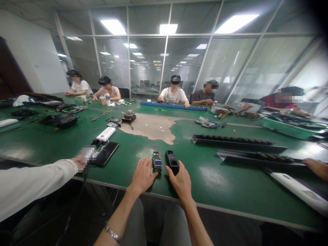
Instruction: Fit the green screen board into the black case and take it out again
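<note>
Just in front of me at the table's near edge, my left hand (142,175) has its fingers and thumb around a small green circuit board (157,163) with a little bluish screen. Beside it, a narrow black plastic casing (171,160) with cut-out openings sits in the grip of my right hand (181,181). The thumb is on its left side and the fingers are on its right. Board and casing are a short gap apart, roughly parallel. Their undersides are hidden.
Left of me, another person's sleeve (38,186) reaches toward a dark phone (107,153) and a white power bank (106,134). Black rails (243,143) lie to the right, near a white device (299,189) and another hand (317,167). Several people sit across the green table (210,177).
</note>
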Motion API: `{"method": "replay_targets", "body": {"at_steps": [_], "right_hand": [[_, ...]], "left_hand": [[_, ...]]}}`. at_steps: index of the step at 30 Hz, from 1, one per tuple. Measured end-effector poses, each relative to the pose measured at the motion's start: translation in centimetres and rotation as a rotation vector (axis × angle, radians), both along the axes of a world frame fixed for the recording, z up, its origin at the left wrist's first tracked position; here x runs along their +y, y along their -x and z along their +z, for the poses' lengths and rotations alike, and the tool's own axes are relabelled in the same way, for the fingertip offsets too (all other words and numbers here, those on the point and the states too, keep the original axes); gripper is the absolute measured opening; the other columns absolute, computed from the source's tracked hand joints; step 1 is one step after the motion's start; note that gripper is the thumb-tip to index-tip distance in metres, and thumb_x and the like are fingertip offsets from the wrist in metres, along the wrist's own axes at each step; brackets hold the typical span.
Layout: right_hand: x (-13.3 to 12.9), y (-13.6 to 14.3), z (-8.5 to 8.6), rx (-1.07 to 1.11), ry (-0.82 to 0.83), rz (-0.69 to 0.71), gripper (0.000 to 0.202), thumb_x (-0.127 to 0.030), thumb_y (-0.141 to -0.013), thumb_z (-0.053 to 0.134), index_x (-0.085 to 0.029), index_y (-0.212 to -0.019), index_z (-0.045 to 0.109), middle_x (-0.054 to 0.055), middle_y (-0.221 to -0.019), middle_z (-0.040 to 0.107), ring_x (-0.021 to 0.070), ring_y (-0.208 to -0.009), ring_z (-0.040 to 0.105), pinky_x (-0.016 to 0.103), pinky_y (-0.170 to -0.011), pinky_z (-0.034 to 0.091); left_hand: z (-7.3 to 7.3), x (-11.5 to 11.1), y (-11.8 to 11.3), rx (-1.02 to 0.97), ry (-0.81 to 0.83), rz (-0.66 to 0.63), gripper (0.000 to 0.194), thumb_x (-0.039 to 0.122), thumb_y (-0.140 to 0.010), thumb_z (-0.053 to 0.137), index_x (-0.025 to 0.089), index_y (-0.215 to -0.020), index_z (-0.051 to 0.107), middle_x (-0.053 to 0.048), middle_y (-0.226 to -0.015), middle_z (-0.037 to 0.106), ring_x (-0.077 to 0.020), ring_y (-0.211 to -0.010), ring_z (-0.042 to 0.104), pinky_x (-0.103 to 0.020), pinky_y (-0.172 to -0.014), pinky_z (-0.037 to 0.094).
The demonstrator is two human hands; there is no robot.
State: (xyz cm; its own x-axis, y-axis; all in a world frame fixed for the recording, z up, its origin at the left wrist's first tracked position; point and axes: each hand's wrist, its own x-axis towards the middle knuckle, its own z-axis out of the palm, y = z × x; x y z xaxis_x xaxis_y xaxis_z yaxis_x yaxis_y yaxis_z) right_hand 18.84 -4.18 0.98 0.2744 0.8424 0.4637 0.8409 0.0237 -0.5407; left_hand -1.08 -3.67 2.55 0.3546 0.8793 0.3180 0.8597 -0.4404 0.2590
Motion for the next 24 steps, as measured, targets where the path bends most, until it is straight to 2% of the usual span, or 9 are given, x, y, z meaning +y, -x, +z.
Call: {"method": "replay_targets", "body": {"at_steps": [14,18,21,24], "right_hand": [[0.0,0.3,0.9,0.026,0.007,-0.014,0.056,-0.054,-0.086,0.051,-0.01,-0.121,0.057,0.017,-0.111,0.067,0.0277,-0.101,0.063,0.037,-0.089,0.045],[-0.4,0.6,2.3,0.127,0.047,-0.038,0.054,-0.058,-0.085,0.05,-0.016,-0.119,0.06,0.013,-0.106,0.069,0.0272,-0.096,0.065,0.035,-0.083,0.046],[-0.7,1.3,4.1,0.216,0.025,-0.053,0.052,-0.061,-0.084,0.051,-0.02,-0.115,0.062,0.009,-0.103,0.071,0.0265,-0.094,0.066,0.034,-0.081,0.046],[-0.8,2.4,5.9,0.236,-0.021,-0.028,0.052,-0.061,-0.083,0.052,-0.02,-0.113,0.064,0.009,-0.102,0.072,0.0264,-0.095,0.066,0.033,-0.082,0.045]], "left_hand": [[0.7,-0.3,0.1,-0.013,0.023,-0.014,0.057,0.05,-0.095,0.041,0.013,-0.139,0.043,-0.018,-0.151,0.037,-0.0299,-0.14,0.033,-0.05,-0.117,0.022],[0.8,-0.4,0.0,-0.015,0.024,-0.001,0.055,0.048,-0.094,0.043,0.015,-0.139,0.043,-0.016,-0.152,0.037,-0.0295,-0.141,0.032,-0.05,-0.116,0.023],[0.9,-0.5,0.0,-0.017,0.031,0.005,0.056,0.047,-0.093,0.045,0.015,-0.139,0.042,-0.015,-0.151,0.037,-0.0289,-0.141,0.032,-0.05,-0.117,0.023],[1.0,-0.6,0.0,-0.027,0.032,0.009,0.056,0.045,-0.093,0.046,0.015,-0.14,0.041,-0.015,-0.151,0.037,-0.0286,-0.141,0.033,-0.05,-0.117,0.023]]}}
